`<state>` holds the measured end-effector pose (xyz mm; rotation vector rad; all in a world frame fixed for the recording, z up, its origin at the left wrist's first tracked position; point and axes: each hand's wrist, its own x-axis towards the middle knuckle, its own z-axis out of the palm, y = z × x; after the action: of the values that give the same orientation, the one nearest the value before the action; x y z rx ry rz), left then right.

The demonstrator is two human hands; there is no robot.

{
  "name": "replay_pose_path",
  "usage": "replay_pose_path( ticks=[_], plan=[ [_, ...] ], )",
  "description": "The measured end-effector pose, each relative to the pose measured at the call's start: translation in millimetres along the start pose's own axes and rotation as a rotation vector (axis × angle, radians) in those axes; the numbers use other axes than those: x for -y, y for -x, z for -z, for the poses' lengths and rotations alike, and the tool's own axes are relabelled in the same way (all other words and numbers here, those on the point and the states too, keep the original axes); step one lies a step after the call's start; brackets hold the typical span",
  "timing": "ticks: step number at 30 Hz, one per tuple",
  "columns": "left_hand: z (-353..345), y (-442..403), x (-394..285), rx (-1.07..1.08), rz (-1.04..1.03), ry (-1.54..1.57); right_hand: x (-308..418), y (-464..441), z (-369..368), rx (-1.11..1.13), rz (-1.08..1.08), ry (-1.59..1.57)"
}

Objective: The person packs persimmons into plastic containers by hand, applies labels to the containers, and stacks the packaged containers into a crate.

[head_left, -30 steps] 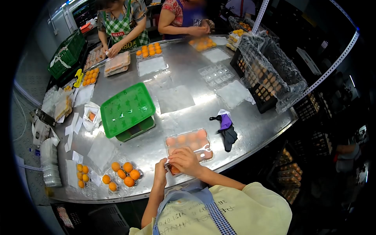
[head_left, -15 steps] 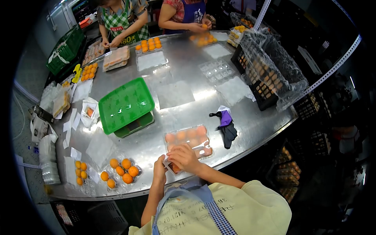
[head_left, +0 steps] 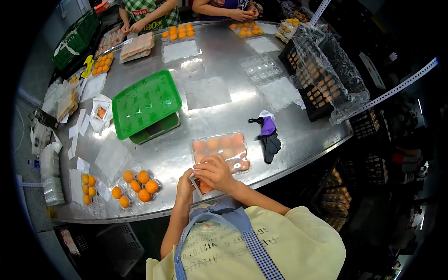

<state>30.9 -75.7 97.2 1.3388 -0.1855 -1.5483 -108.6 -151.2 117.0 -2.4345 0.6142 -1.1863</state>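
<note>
At the table's near edge my left hand grips the left side of a small white-edged box with reddish-orange contents. My right hand reaches across the top of it, fingers bent and pressed together near the left fingertips; anything pinched there is hidden. Just beyond the hands lies a clear plastic egg-style tray, closed over rows of pinkish-orange round items, partly covered by the right hand. To the left, an open clear tray holds several oranges.
A green lidded bin stands left of centre. Dark gloves with a purple part lie to the right. A black crate lined with plastic is at the right edge. Two people work across the metal table.
The view has shifted, so the table appears higher. Both hands remain at the small box with little change in grip. Across the table, a person's hands have shifted slightly near the oranges.
</note>
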Motion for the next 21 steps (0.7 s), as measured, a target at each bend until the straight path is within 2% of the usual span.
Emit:
replay_pose_path(
  ticks=[7,8,11,16,21],
  plan=[
    [-14,8,-7,-0.055,0.023,0.009,-8,0,0,-0.080,0.112,0.092],
    [-8,2,0,-0.009,0.001,0.023,-12,3,-6,-0.108,0.149,0.115],
    [-18,14,-7,-0.023,-0.038,0.039,-5,4,-5,-0.052,0.064,0.032],
    [-6,6,4,0.040,0.034,0.062,-3,4,-5,-0.040,0.072,0.033],
    [3,-2,8,-0.017,0.084,0.215,0,4,1,-0.010,0.082,0.001]
  ],
)
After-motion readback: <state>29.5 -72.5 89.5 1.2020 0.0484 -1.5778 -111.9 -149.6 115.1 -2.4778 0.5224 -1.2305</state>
